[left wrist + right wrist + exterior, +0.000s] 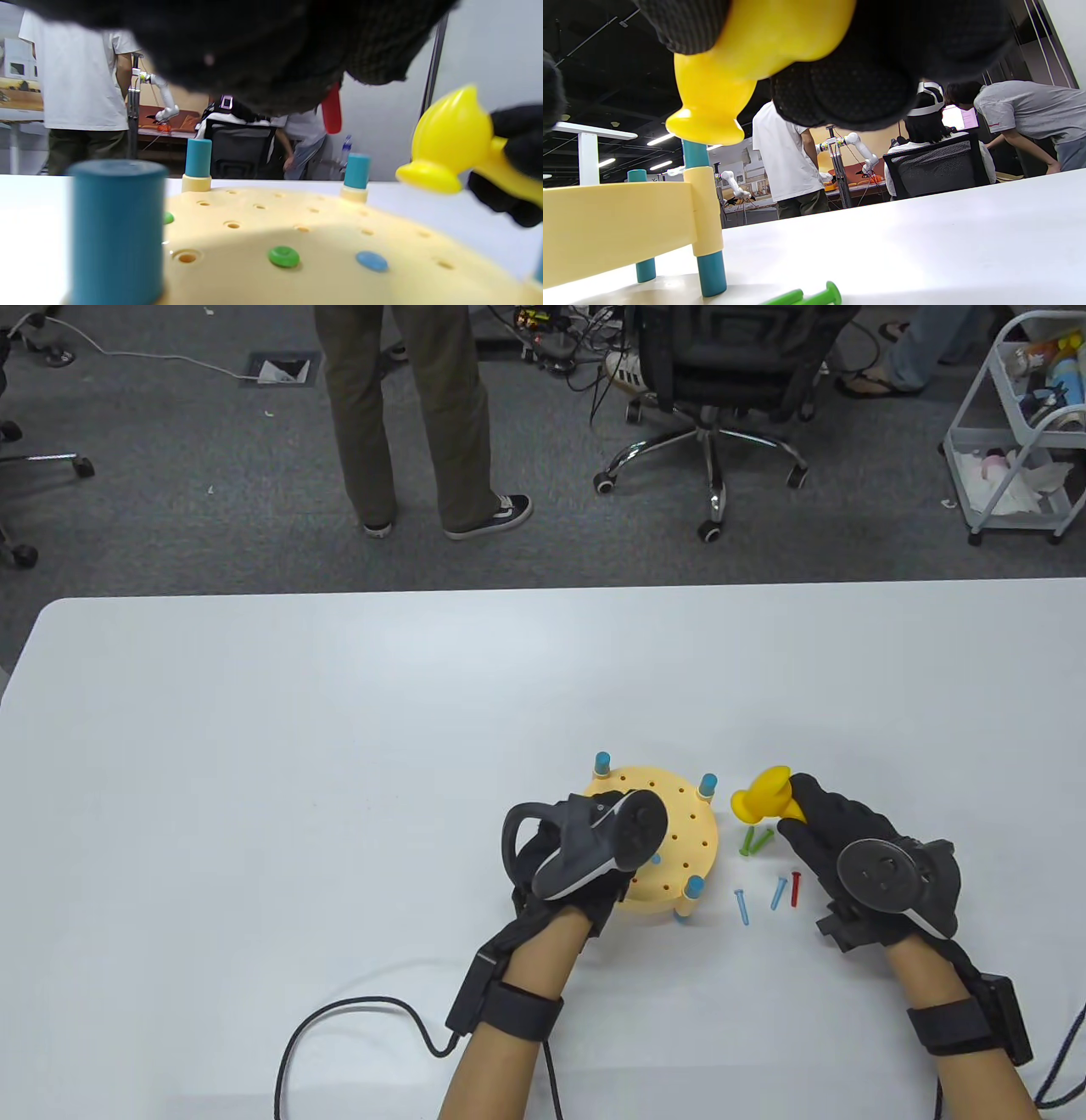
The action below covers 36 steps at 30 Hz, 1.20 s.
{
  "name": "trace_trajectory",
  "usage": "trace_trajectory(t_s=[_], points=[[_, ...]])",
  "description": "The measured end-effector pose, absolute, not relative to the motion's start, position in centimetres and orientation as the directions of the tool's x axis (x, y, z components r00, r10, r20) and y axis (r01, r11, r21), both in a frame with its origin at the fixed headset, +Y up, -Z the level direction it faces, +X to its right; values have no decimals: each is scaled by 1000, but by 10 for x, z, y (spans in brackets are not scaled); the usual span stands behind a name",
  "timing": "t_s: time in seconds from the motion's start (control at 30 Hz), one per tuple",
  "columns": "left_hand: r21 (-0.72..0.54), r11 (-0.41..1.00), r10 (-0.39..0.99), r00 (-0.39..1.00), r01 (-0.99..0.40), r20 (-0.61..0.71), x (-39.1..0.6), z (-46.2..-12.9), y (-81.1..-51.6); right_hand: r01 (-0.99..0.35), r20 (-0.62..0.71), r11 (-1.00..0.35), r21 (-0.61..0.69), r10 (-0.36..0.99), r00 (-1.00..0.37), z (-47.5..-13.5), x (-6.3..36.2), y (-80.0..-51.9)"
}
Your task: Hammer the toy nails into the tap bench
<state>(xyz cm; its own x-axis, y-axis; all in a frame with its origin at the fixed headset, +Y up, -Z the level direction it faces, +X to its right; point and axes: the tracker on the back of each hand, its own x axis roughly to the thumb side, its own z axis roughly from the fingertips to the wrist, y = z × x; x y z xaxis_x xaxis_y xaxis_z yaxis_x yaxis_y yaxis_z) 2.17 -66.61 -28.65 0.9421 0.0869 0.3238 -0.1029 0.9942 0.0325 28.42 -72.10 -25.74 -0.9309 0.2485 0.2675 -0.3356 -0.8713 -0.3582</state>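
The round yellow tap bench (683, 836) with blue legs stands on the white table. My left hand (585, 857) hovers over its near left part. In the left wrist view its fingers (271, 55) pinch a red nail (332, 112) pointing down above the bench top (322, 237). Green (283, 256) and blue (371, 261) nail heads sit flush in the holes. My right hand (848, 848) grips the handle of the yellow toy hammer (764, 799), with the head raised just right of the bench. The hammer also shows in the right wrist view (721, 84).
Loose nails lie on the table between bench and right hand: two green (755, 840), two blue (742, 906), one red (795, 889). Glove cables trail to the near edge. People, an office chair (721, 381) and a cart (1018, 432) stand beyond the far edge.
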Motion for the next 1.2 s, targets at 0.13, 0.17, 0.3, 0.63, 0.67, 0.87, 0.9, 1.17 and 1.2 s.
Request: trace_trajectory(t_s=[0.13, 0.17, 0.3, 0.63, 0.67, 0.87, 0.9, 1.17, 1.2], points=[[4, 1000, -11, 959, 10, 284, 44, -296, -672, -336, 276, -871, -358, 245, -929, -257, 282, -721], [-2, 999, -35, 962, 37, 271, 49, -298, -674, -336, 278, -871, -358, 244, -929, -257, 282, -721], [-12, 995, -92, 968, 98, 233, 61, -305, -680, -332, 281, -873, -358, 238, -930, -257, 281, -722], [-77, 982, -158, 970, 174, 183, 69, -318, -693, -339, 280, -871, -356, 247, -928, -258, 284, -724], [-81, 980, -163, 969, 180, 183, 69, -318, -694, -340, 280, -871, -356, 247, -928, -258, 284, -724], [-83, 978, -174, 967, 192, 184, 69, -318, -700, -338, 277, -872, -354, 247, -928, -259, 285, -725], [-86, 979, -169, 968, 187, 183, 69, -318, -700, -338, 277, -872, -354, 247, -928, -259, 285, -725], [-62, 973, -207, 961, 222, 184, 72, -315, -702, -325, 280, -878, -352, 232, -931, -259, 284, -725], [-42, 972, -218, 958, 229, 188, 73, -314, -703, -324, 281, -878, -352, 231, -932, -259, 284, -725]])
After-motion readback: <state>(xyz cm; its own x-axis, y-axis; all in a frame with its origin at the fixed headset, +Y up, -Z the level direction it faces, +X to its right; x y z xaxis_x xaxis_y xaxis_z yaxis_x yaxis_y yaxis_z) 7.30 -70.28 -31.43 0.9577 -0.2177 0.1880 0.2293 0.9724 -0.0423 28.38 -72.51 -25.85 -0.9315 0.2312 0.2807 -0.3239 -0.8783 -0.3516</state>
